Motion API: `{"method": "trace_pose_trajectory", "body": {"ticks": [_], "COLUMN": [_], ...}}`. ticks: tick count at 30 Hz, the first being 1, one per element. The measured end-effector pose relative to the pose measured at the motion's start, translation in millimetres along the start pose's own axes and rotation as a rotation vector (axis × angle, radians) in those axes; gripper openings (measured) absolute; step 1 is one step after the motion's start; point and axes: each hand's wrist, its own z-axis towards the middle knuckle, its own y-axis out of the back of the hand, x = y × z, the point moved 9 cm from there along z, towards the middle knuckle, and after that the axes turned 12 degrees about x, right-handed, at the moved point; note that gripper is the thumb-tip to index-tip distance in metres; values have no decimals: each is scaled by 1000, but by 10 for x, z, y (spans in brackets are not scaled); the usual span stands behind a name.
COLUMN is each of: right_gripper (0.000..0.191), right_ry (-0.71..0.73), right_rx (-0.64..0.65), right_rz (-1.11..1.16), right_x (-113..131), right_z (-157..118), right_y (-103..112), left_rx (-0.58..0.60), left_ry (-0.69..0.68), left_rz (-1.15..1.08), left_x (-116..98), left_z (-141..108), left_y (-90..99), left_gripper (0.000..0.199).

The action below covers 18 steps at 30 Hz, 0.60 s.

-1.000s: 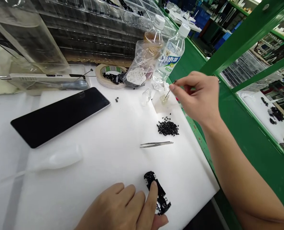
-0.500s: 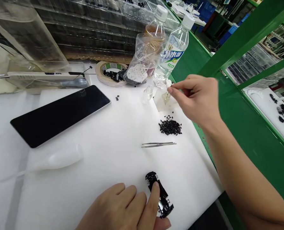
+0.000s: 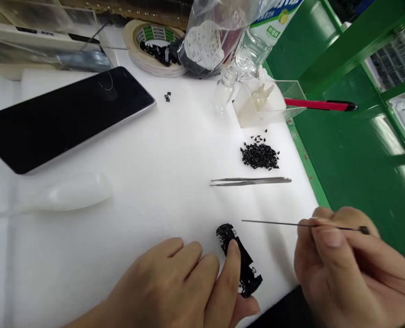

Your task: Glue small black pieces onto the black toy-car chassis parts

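A black moulded part (image 3: 246,266) with small metal-looking bits along its edges lies at the lower middle. My left hand (image 3: 185,282) grips it, index finger pressed on top and thumb at its near end. To the right, my right hand (image 3: 342,269) pinches a thin dark needle-like rod (image 3: 274,222) with a small black block at its rear end. The rod's tip points left, just above the part and apart from it. Beyond it lie metal tweezers (image 3: 253,181) and a pile of tiny black pieces (image 3: 260,156).
A clear open box (image 3: 257,118) holds a yellowish lump, with a red pen (image 3: 321,105) behind. Nearby stand a small glass vial (image 3: 225,89), a bottle (image 3: 257,48) and a bag (image 3: 202,45). A tape roll (image 3: 137,50), phone (image 3: 69,118) and white squeeze bottle (image 3: 73,193) are leftward.
My right hand has come back from the clear box toward me, bringing the rod near the black part. The view has tipped down and closer. My left hand keeps its hold.
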Motion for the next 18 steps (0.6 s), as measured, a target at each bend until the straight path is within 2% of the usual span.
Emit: {"method": "trace_pose_trajectory", "body": {"ticks": [3, 5, 9, 14, 18], "right_gripper": [34, 34, 34, 36, 38], "right_ry": [-8, -27, -58, -71, -45], "right_rx": [95, 136, 156, 184, 199], "right_rz": [52, 62, 61, 72, 82], "right_x": [-104, -163, -183, -152, -134], "right_z": [-66, -54, -47, -41, -15], "right_y": [-137, -157, -157, -211, -234], "left_rx": [47, 33, 1, 44, 9], "left_ry": [20, 39, 55, 50, 60], "left_rz": [-43, -54, -47, -84, -73], "left_x": [14, 25, 36, 45, 31], "left_z": [-3, -6, 21, 41, -3], "left_y": [-1, 21, 44, 8, 12], "left_gripper": [38, 37, 40, 37, 40]}}
